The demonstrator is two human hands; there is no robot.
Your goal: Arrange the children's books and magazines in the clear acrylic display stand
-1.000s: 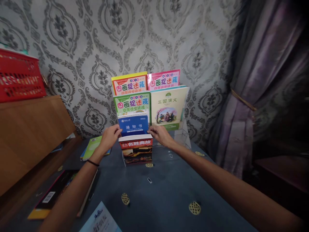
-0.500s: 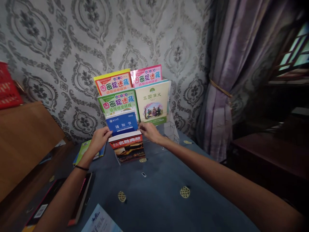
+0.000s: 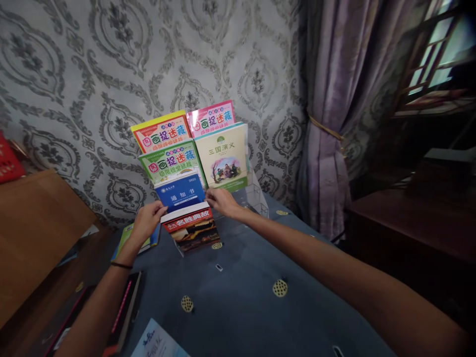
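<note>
A blue booklet (image 3: 180,192) marked 2022 stands in a clear tiered rack (image 3: 256,201), behind a red and dark book (image 3: 193,230). My left hand (image 3: 148,220) pinches the booklet's left edge with curled fingers. At its right edge, my right hand (image 3: 223,202) has thumb and fingers closed on the lower corner. The booklet's bottom is hidden by the front book. Behind it rise a green book (image 3: 169,158) and an orange-yellow book (image 3: 161,133). To their right stand a cream book (image 3: 226,156) and a pink book (image 3: 211,118).
Several books lie on the blue tablecloth (image 3: 238,307): a green and blue one (image 3: 126,235) on the left, a dark one (image 3: 124,312) under my left forearm, a light blue one (image 3: 158,342) in front. A brown box (image 3: 40,228) stands left; a purple curtain (image 3: 329,163) hangs right.
The view has swung slightly, so the rack and books appear further left. Both hands stay at the blue booklet's edges, and it has barely moved in the rack.
</note>
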